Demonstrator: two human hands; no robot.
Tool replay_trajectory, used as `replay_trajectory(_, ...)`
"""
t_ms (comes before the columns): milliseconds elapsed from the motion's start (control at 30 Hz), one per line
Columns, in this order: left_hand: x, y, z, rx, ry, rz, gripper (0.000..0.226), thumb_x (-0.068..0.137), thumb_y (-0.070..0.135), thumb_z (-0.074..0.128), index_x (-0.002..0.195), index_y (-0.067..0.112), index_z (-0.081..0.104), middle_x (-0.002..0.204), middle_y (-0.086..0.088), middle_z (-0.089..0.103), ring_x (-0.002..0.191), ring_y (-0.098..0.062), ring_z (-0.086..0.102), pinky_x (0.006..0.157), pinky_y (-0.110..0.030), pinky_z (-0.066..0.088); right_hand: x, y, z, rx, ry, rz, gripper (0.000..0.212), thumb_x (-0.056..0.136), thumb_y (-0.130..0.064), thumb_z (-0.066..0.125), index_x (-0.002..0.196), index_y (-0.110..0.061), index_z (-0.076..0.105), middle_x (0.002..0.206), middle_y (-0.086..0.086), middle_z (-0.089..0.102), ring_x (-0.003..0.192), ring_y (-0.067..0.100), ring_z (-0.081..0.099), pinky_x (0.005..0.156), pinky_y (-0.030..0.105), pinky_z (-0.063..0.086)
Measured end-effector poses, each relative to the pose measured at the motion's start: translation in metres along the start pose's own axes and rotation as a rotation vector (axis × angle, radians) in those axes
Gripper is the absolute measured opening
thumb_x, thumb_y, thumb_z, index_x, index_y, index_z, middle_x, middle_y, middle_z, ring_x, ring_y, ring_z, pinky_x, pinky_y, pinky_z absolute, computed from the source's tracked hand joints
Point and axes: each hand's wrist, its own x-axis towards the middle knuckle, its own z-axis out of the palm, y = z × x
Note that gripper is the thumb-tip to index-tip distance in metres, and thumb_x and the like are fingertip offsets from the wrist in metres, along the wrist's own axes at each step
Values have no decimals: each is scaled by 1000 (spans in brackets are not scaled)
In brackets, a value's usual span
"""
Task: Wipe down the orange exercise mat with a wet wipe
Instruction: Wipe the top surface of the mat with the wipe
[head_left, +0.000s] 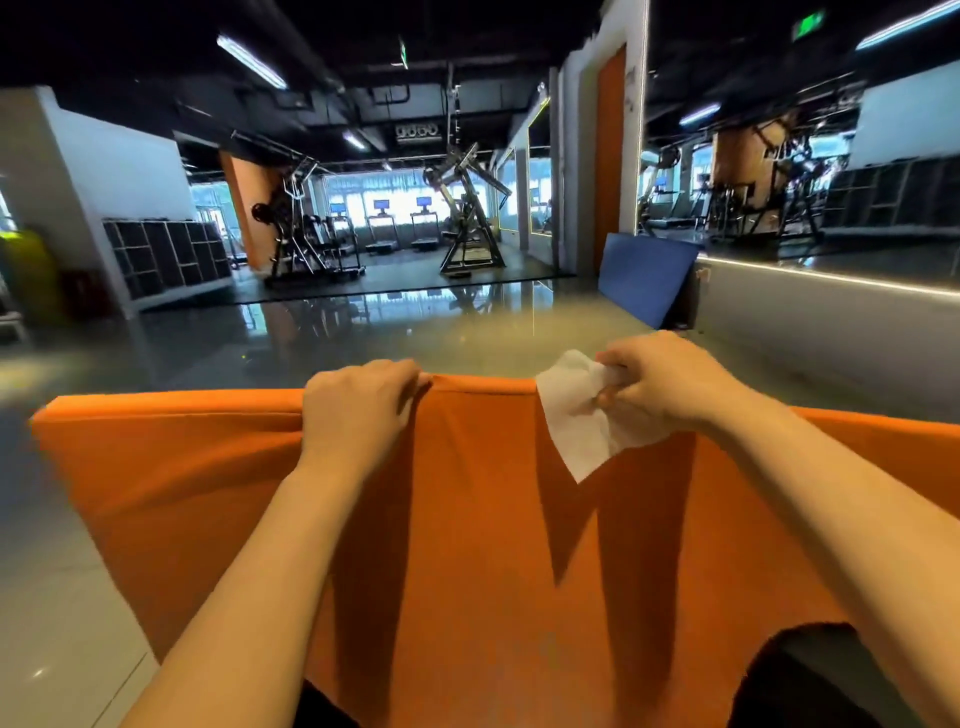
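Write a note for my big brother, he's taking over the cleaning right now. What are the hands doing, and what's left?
Left hand: grips the top edge of the orange mat, which is held up on its edge.
Right hand: pinches the wet wipe at that same top edge; the wipe hangs down over the mat's near face.
Behind: a blue mat leans against the wall.
Done: cannot tell how much is wiped; no wet streaks show.
Left: probably keep the mat steady with the left hand and wipe along the edge and down the face.
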Motion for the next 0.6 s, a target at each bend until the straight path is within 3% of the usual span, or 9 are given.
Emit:
replay_trajectory(67,-24,-4,17,-3,-51,-38,38,92,40,41,74,19,68,61,-3,61,51,-29,60,54,-31,40,13,-5,38,2,12,65,13,91,-22,61,104,-19,65,102,1,66,92,23,59,74,35,49)
replay_trajectory(200,-36,-9,38,69,-165,-48,53,92,59,37,104,19,69,92,-3,70,81,-30,65,83,-44,44,38,2,78,-20,229,81,8,90,-16,59,95,-16,65,93,3,66,86,26,58,66,38,47)
replay_trajectory(300,-32,-16,51,129,-276,-37,82,65,80,58,118,18,64,106,-5,67,95,-31,64,100,-60,38,58,7,94,-31,326,62,12,94,-19,55,96,-15,66,91,4,65,82,25,57,64,37,47)
replay_trajectory(400,-32,-25,67,171,-381,-44,106,46,78,76,131,19,56,116,-4,62,107,-31,58,107,-69,27,73,6,117,8,394,49,13,93,-12,57,100,-13,68,95,6,68,86,27,58,65,40,50)
replay_trajectory(500,-31,-31,85,182,-413,-52,116,48,81,73,145,24,44,128,-4,55,122,-31,50,110,-68,14,88,10,137,97,449,44,15,91,-9,60,104,-10,68,100,8,68,94,30,58,67,39,46)
replay_trajectory(600,-32,-35,106,185,-399,-36,119,49,83,70,148,27,34,135,-8,54,128,-35,47,109,-69,14,103,18,151,127,453,38,18,91,-10,62,108,-11,68,106,8,68,100,29,58,73,39,45)
